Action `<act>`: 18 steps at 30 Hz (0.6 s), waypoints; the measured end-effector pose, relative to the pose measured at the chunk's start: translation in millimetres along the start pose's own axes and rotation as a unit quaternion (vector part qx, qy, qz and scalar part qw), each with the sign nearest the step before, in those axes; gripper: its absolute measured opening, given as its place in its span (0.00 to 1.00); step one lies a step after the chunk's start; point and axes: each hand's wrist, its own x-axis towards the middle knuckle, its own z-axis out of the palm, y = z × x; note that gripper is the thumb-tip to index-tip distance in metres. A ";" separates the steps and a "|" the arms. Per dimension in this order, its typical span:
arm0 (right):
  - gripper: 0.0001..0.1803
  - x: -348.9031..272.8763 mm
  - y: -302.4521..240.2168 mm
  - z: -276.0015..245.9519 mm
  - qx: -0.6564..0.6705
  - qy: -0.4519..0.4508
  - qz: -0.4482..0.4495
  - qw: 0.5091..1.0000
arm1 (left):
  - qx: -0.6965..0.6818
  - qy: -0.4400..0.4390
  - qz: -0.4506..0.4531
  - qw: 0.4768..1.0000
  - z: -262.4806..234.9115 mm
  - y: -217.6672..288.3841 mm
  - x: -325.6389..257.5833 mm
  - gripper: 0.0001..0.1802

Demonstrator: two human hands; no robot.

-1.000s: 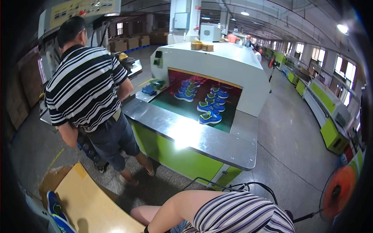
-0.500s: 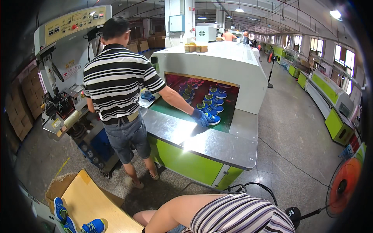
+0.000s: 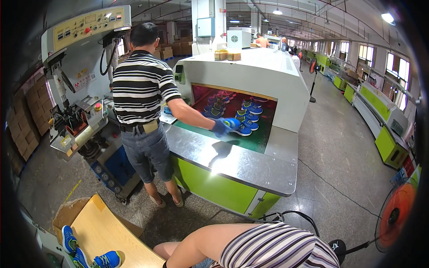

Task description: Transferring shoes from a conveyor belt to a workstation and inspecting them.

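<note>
Although my own arm (image 3: 210, 243) fills the lower edge of the head view, bent at the elbow with a striped sleeve, neither of my hands shows, so I cannot tell how my fingers stand or what they hold. Nearest to that arm lie blue shoes (image 3: 89, 257) on a tan wooden board (image 3: 107, 232) at lower left. On the wall machine at upper left sits a long cream-yellow control panel (image 3: 87, 27) with small buttons, and below it a small yellow label (image 3: 82, 73) beside a pale rectangular sign. Two tan cartons (image 3: 227, 55) rest on top of the white tunnel oven (image 3: 263, 76). Brown boxes (image 3: 31, 111) are stacked against the far left wall.

A co-worker in a black-and-white striped shirt (image 3: 138, 89) stands at the steel counter (image 3: 232, 161), a blue-gloved hand (image 3: 221, 127) closed on a blue shoe (image 3: 232, 123) at the oven's mouth, where more blue shoes (image 3: 248, 111) sit in rows on the green belt. Green panels front the counter. Grey polished floor (image 3: 339, 147) stretches away; green machines (image 3: 384, 120) line the right wall under windows, and an orange fan (image 3: 395, 214) stands at lower right.
</note>
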 end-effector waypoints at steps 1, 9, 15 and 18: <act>0.37 0.4 0.4 -0.2 -0.001 0.000 0.001 1.000 | 0.001 0.000 0.000 1.000 0.0 0.8 0.1 0.37; 0.39 5.1 7.8 0.4 -0.005 -0.006 0.006 1.000 | 0.006 -0.008 -0.006 1.000 3.3 -0.3 1.9 0.37; 0.41 5.2 14.2 2.6 -0.007 -0.008 0.013 1.000 | 0.011 -0.014 -0.010 1.000 4.5 -3.8 6.0 0.37; 0.41 5.8 16.5 5.1 -0.009 -0.011 0.015 1.000 | 0.013 -0.017 -0.013 1.000 1.5 1.8 5.5 0.37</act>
